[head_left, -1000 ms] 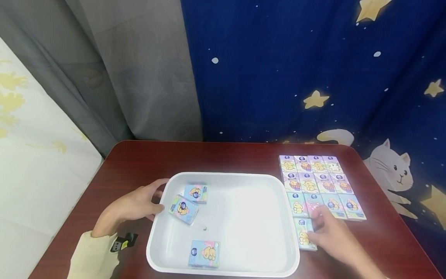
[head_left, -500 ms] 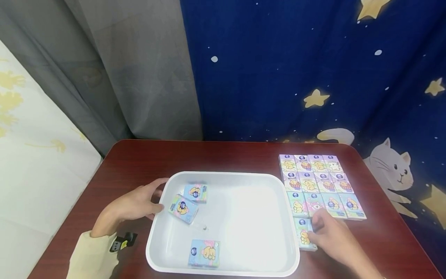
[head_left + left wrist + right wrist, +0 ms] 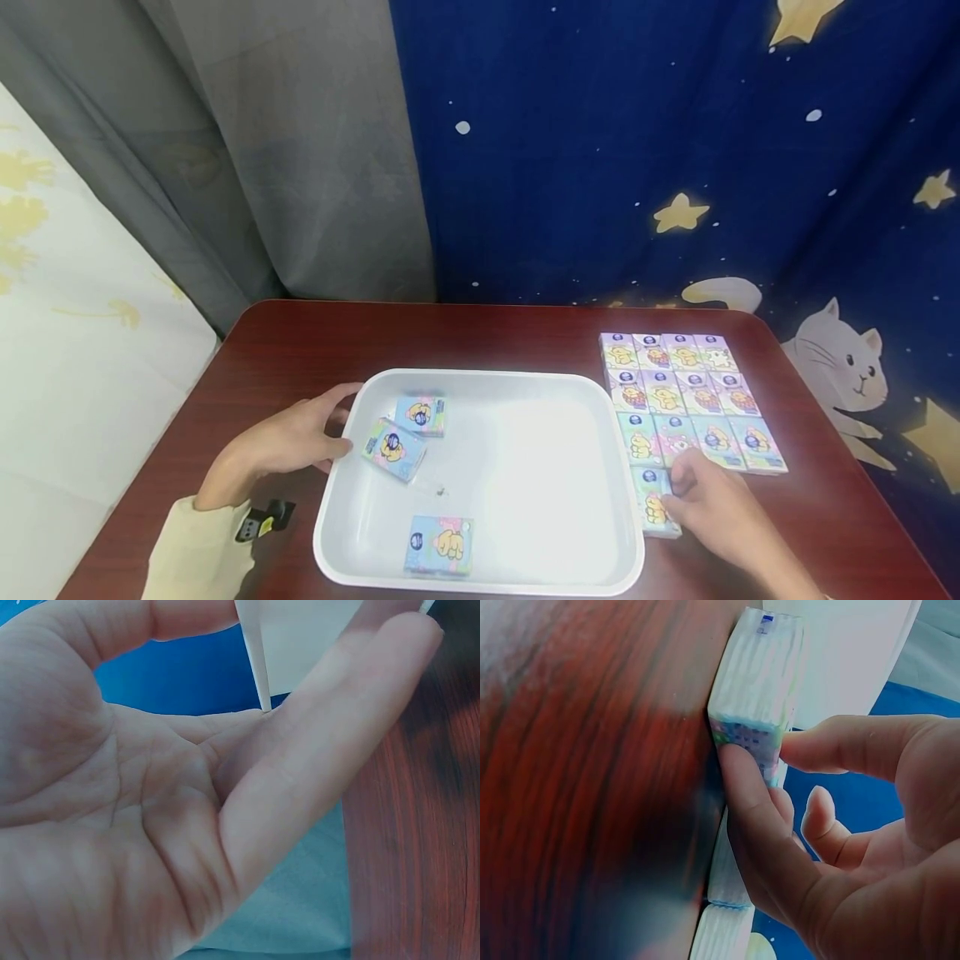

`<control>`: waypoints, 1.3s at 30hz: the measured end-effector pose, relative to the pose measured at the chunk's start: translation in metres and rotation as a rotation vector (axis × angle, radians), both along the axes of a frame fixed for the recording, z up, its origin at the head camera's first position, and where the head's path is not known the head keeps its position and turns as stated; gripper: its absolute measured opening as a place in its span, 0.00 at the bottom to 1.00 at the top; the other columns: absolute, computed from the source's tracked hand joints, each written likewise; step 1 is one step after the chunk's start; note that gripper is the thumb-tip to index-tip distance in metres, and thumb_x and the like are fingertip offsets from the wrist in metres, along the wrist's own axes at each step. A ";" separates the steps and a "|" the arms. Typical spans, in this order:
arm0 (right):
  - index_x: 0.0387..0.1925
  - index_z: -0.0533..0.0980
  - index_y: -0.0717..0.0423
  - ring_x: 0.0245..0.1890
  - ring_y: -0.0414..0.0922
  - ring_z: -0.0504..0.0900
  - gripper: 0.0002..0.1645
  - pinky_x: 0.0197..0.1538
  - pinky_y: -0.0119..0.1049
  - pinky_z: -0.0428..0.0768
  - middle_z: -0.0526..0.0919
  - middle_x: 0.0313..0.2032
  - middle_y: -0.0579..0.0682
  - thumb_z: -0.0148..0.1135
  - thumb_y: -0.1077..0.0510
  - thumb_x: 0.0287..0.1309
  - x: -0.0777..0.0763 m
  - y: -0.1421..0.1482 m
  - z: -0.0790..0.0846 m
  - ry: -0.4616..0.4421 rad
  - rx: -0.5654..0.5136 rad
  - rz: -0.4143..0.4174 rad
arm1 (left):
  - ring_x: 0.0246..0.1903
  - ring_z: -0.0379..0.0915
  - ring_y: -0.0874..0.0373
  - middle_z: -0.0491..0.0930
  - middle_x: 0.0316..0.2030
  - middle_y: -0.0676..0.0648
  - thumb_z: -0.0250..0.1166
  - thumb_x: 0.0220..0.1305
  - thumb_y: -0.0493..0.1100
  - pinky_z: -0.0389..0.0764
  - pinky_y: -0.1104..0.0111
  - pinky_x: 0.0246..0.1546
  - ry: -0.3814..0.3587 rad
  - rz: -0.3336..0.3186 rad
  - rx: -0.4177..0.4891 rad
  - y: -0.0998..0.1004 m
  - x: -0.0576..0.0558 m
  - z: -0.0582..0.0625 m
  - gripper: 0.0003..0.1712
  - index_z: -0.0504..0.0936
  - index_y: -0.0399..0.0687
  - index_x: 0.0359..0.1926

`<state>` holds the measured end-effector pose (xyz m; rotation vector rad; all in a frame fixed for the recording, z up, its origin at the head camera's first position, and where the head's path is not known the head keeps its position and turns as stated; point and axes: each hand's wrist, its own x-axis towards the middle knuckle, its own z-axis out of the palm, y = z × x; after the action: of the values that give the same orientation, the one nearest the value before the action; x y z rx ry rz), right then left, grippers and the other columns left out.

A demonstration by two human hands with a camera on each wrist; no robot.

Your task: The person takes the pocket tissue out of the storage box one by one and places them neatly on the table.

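Note:
My right hand (image 3: 708,504) pinches a small blue pocket tissue pack (image 3: 652,500) lying at the front of the laid-out packs, against the tray's right side. In the right wrist view the thumb and fingers are at one end of this tissue pack (image 3: 757,667). On the other side, my left hand (image 3: 292,437) holds the left rim of the white tray (image 3: 487,587), thumb at the rim. The left wrist view has the fingers reaching along the tray's outer wall (image 3: 300,645). Inside the tray lie two overlapping tissue packs (image 3: 396,450) and a third tissue pack (image 3: 440,545) nearer the front.
Behind the pinched pack, rows of purple and blue tissue packs (image 3: 678,392) lie edge to edge on the dark red table (image 3: 487,333). Grey and starry blue curtains (image 3: 562,167) hang beyond the table's far edge. A small black device (image 3: 258,523) sits at the left sleeve.
Almost nothing moves: both hands keep their hold, and the packs stay in place. The head view shifts very slightly.

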<state>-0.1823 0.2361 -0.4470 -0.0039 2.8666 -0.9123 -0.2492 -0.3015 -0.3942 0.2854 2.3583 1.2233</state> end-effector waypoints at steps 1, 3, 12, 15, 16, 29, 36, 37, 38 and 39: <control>0.39 0.73 0.56 0.33 0.43 0.80 0.19 0.36 0.36 0.79 0.85 0.33 0.47 0.80 0.64 0.57 0.000 0.000 0.000 0.000 -0.003 0.002 | 0.47 0.88 0.44 0.79 0.62 0.28 0.72 0.67 0.29 0.94 0.51 0.38 0.002 0.000 -0.001 0.000 0.000 0.000 0.49 0.55 0.30 0.82; 0.39 0.73 0.56 0.33 0.43 0.81 0.19 0.35 0.36 0.79 0.85 0.34 0.47 0.79 0.64 0.57 -0.001 0.000 0.000 -0.001 -0.010 0.006 | 0.47 0.88 0.44 0.79 0.62 0.28 0.72 0.67 0.29 0.94 0.50 0.38 0.004 0.002 -0.002 0.001 0.000 0.001 0.49 0.56 0.30 0.82; 0.40 0.73 0.58 0.32 0.44 0.81 0.18 0.34 0.35 0.77 0.83 0.31 0.47 0.78 0.64 0.59 -0.004 -0.001 0.001 -0.058 -0.008 0.008 | 0.45 0.89 0.45 0.80 0.61 0.30 0.72 0.66 0.29 0.94 0.51 0.38 0.002 0.001 -0.005 0.000 0.001 0.000 0.49 0.57 0.31 0.82; 0.40 0.74 0.58 0.31 0.44 0.81 0.18 0.34 0.35 0.77 0.83 0.30 0.46 0.78 0.63 0.59 -0.006 -0.001 0.004 -0.053 0.002 0.022 | 0.45 0.89 0.45 0.80 0.61 0.30 0.72 0.67 0.29 0.94 0.51 0.38 -0.004 0.002 0.001 0.000 0.002 0.000 0.49 0.56 0.31 0.82; 0.40 0.74 0.58 0.31 0.44 0.81 0.18 0.34 0.36 0.78 0.83 0.30 0.46 0.78 0.62 0.59 -0.007 -0.002 0.006 -0.048 0.008 0.028 | 0.45 0.89 0.45 0.80 0.60 0.30 0.72 0.67 0.29 0.94 0.50 0.38 -0.005 0.001 0.002 0.000 0.002 0.000 0.49 0.56 0.32 0.82; 0.41 0.75 0.55 0.26 0.44 0.77 0.11 0.27 0.36 0.75 0.79 0.25 0.45 0.70 0.63 0.62 -0.037 -0.029 0.058 0.120 0.037 0.126 | 0.47 0.88 0.44 0.81 0.59 0.32 0.71 0.68 0.30 0.94 0.51 0.38 0.000 -0.014 -0.001 0.001 0.001 0.002 0.48 0.56 0.32 0.82; 0.42 0.77 0.52 0.30 0.42 0.76 0.11 0.32 0.38 0.77 0.79 0.29 0.42 0.70 0.62 0.60 -0.054 -0.065 0.082 0.210 0.058 0.263 | 0.46 0.88 0.44 0.81 0.59 0.32 0.73 0.67 0.30 0.94 0.50 0.38 0.013 -0.011 -0.008 0.001 0.001 0.002 0.49 0.57 0.32 0.82; 0.42 0.77 0.52 0.31 0.42 0.76 0.12 0.33 0.38 0.78 0.80 0.30 0.42 0.71 0.63 0.60 -0.056 -0.071 0.084 0.211 0.058 0.287 | 0.46 0.88 0.44 0.81 0.58 0.32 0.73 0.67 0.30 0.94 0.50 0.38 0.014 -0.008 -0.011 0.002 0.001 0.002 0.49 0.57 0.32 0.82; 0.42 0.76 0.51 0.32 0.42 0.77 0.12 0.35 0.39 0.79 0.80 0.31 0.42 0.71 0.63 0.60 -0.058 -0.077 0.086 0.205 0.063 0.305 | 0.46 0.88 0.44 0.81 0.58 0.32 0.73 0.67 0.30 0.94 0.50 0.38 0.014 -0.004 -0.011 0.002 0.002 0.002 0.49 0.57 0.33 0.82; 0.42 0.77 0.51 0.32 0.42 0.77 0.12 0.35 0.38 0.80 0.81 0.32 0.42 0.71 0.63 0.60 -0.060 -0.083 0.087 0.201 0.069 0.325 | 0.46 0.88 0.44 0.81 0.59 0.32 0.73 0.67 0.30 0.94 0.50 0.38 0.013 -0.001 -0.012 0.003 0.002 0.002 0.49 0.57 0.33 0.82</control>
<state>-0.2424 0.1532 -0.3600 -0.5675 2.9476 -0.7864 -0.2472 -0.2986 -0.3923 0.2911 2.3754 1.2102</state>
